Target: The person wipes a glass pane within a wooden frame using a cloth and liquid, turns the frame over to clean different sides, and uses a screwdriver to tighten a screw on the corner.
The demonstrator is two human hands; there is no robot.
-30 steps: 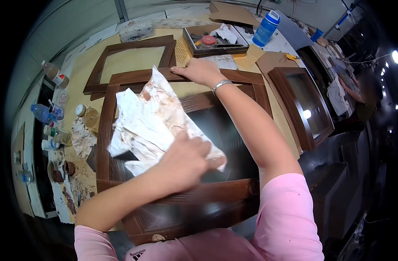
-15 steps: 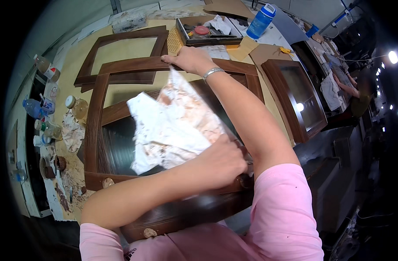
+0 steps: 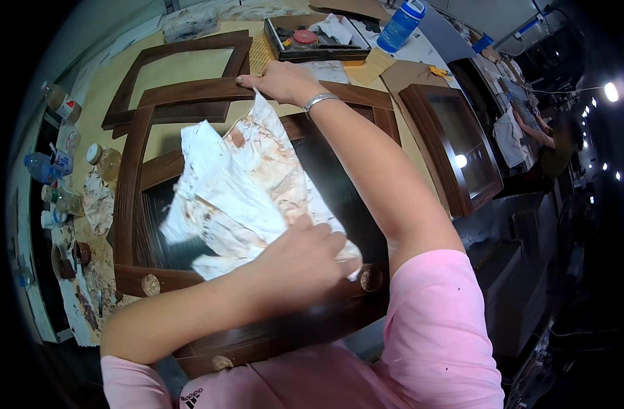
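Cloth (image 3: 247, 180), stained, in left hand (image 3: 308, 252), fingers pinching it; right hand (image 3: 279, 82) on wooden frame (image 3: 192, 91), cannot tell fingers' closure.

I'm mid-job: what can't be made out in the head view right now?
All in the head view:
Left grip: fingertips unclear, hidden by the hand's back and the stained white cloth, with some blur.
Dark panel: partly covered by that cloth and the right forearm.
Right grip: fingers mostly hidden behind the hand itself.
Open box: some contents too small to identify.
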